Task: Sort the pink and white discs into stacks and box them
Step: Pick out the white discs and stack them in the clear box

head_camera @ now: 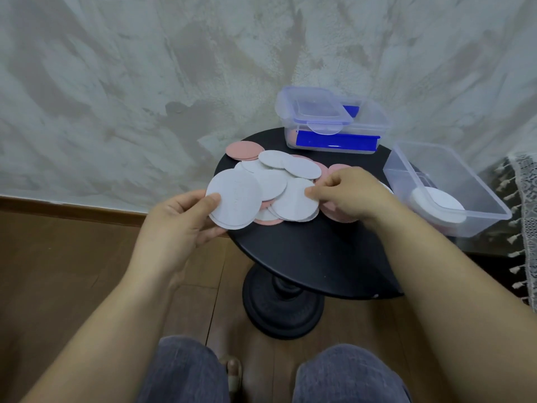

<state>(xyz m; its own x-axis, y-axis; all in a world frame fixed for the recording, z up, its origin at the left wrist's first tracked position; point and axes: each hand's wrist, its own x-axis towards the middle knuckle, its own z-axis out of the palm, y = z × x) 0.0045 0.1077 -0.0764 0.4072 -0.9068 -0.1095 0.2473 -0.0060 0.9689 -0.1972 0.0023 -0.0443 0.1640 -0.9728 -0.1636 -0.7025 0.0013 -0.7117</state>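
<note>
From where I stand, the person sits at a small round black table [305, 257] with a mixed pile of discs [276, 181] spread over its far half. The left hand [180, 219] holds a thin stack of white discs [235, 199] just off the table's left edge, thumb on top and fingers curled beneath. The right hand [348, 193] is in the pile, thumb and forefinger closed narrowly on the rim of the next white disc [293, 205], which overlaps other whites and some of the pink discs [244, 149]. To my eye the step in hand is gathering whites into the held stack, with most of the pile not yet sorted. To do it well, I would lift that disc by its rim alone, tilting it up so that the ones beneath stay flat, and check that only one has come away, since such thin discs likely cling. Then ease the left thumb aside and lay the disc down with its edges flush. The open clear box [453, 170] at the table's right already holds a white stack [441, 205]. A second box [374, 123] sits at the back with a loose lid on it.
</note>
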